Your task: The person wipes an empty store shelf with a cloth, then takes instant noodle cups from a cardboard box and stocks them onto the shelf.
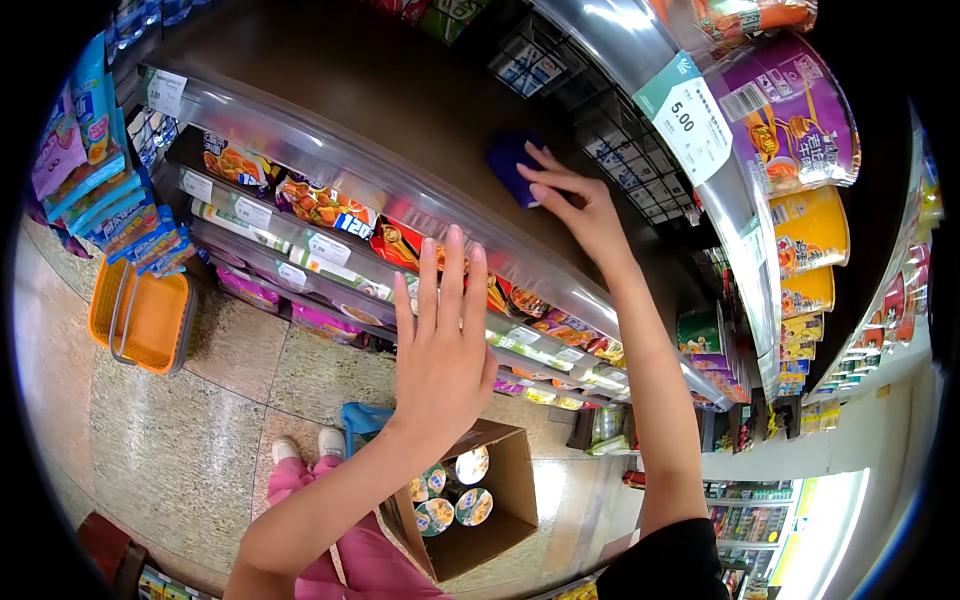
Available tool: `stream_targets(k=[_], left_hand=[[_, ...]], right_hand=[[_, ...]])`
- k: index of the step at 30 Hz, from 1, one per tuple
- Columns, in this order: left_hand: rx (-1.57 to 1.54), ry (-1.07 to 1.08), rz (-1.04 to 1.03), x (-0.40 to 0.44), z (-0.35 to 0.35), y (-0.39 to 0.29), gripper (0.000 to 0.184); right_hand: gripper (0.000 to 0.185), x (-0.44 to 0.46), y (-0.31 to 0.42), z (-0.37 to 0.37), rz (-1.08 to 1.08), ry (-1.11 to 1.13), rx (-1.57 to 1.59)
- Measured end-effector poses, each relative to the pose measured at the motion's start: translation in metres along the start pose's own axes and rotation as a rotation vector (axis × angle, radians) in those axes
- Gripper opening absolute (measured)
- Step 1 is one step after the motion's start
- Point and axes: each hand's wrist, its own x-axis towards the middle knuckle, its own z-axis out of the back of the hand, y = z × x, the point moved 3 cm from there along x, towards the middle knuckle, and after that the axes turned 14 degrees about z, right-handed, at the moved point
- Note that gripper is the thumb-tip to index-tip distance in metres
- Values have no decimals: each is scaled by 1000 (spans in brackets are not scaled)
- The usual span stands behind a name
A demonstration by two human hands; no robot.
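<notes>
On the brown shelf board [400, 110], my right hand [580, 205] grips a dark blue-purple cloth [512, 168], its fingers and thumb pressed onto it. The cloth lies against the board, close to the black wire baskets at the back. My left hand [440, 345] is open, fingers stretched out and palm down, over the shelf's front edge. It holds nothing; whether it touches the clear edge strip [540, 255] I cannot tell. Below that edge, red and dark noodle packets [325, 203] stand in a row on the lower shelf.
An open cardboard box [515, 500] with several cup noodles stands on the floor below my left arm. An orange basket [140, 315] is at the left, under hanging snack bags [110, 190]. Noodle tubs [795, 115] and a 5.00 price tag [685, 118] line the upper shelf at right.
</notes>
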Motion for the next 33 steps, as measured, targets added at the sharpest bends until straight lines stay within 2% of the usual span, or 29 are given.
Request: stream_targets(k=[10,14,20,25,28,33], left_hand=[[29,-20,9,14,-32,-22,96],[22,-34,16,17,-38,-21,96],[20,-40,26,16,-43,-22,96],[22,-37,28,15,-43,-22,96],[16,-32,35,14,-43,-25,96],[28,-39,25,16,-44,-28,96]], right_hand=[[35,57,-70,7,104,-34,-154],[34,41,-76,18,12,-47,-215],[34,-28,-112,63,-131,-126,-267],[36,-44,-105,70,-253,-124,-299],[37,-33,-84,54,-171,-163,-373],[39,19,-47,18,-49,-21,-141]])
